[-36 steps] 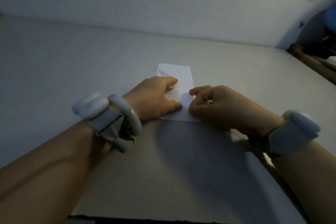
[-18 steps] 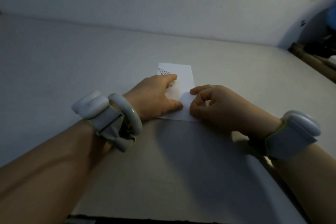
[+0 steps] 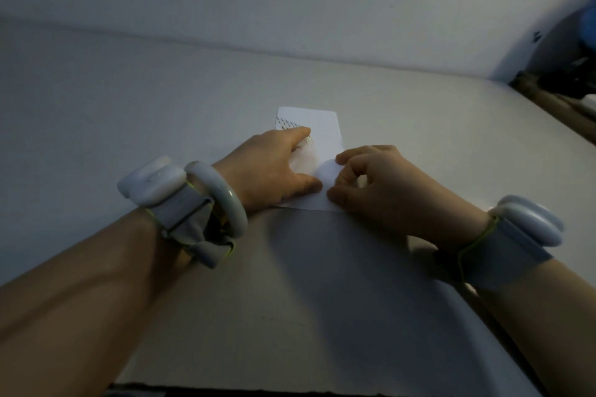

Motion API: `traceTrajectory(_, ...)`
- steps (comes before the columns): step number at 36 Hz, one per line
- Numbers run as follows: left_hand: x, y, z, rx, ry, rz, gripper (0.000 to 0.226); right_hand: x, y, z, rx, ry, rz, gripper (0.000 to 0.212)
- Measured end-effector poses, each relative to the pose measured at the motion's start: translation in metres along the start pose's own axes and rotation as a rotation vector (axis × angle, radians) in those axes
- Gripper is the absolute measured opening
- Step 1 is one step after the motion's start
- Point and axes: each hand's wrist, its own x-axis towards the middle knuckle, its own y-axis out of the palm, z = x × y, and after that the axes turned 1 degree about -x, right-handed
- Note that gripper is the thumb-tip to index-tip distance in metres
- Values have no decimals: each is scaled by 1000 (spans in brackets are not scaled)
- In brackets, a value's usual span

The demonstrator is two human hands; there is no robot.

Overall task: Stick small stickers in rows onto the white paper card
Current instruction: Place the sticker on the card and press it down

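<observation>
— Where the white paper card (image 3: pixel 324 126) lies flat on the worktop (image 3: pixel 161 100), can you see both hands?
— Yes. The left hand (image 3: pixel 274 167) rests on it, fingers straight, forefinger by the rows of small stickers (image 3: pixel 288 123) at the far left corner.
— And the right hand (image 3: pixel 383 184)?
— Its fingers are curled, tips at the card's near right edge; I cannot tell if they pinch anything.

One card (image 3: pixel 324 126), perhaps two sticker rows (image 3: pixel 288 123)

Open counter on the left
Bare counter (image 3: pixel 113 100) lies left of the card (image 3: pixel 317 126) (both hands cover its near half); clutter (image 3: pixel 561 80) crowds far right.
</observation>
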Motion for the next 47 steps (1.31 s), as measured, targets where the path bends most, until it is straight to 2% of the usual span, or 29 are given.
traceTrajectory(8, 0, 0, 2, -8, -3, 15, 82, 4, -4, -2, -38, 178, 39, 28)
traceTrajectory(16, -1, 1, 3, -27, -11, 23, 84, 5, -4, -11, -21, 194, 67, 17)
traceTrajectory(23, 0, 1, 4, -34, -16, 3, 85, 3, -4, -8, -39, 207, 52, 32)
traceTrajectory(30, -1, 5, 6, -75, -29, 10, 85, 1, -10, -13, -20, 180, 104, 27)
traceTrajectory(33, 0, 5, 6, -127, -32, -58, 81, 1, -11, -15, -18, 159, 84, 26)
traceTrajectory(36, -1, 6, 1, -306, -28, -154, 67, 0, -12, -12, 4, 140, 27, 19)
traceTrajectory(40, -2, 1, -6, -513, -15, -304, 40, -2, -12, -4, 98, 45, -223, 9)
traceTrajectory(43, -4, -1, -11, -555, -8, -334, 30, -6, -9, 2, 122, -101, -400, 10)
traceTrajectory(47, -5, 0, -14, -607, -4, -333, 26, -6, -3, 6, 102, -213, -483, 16)
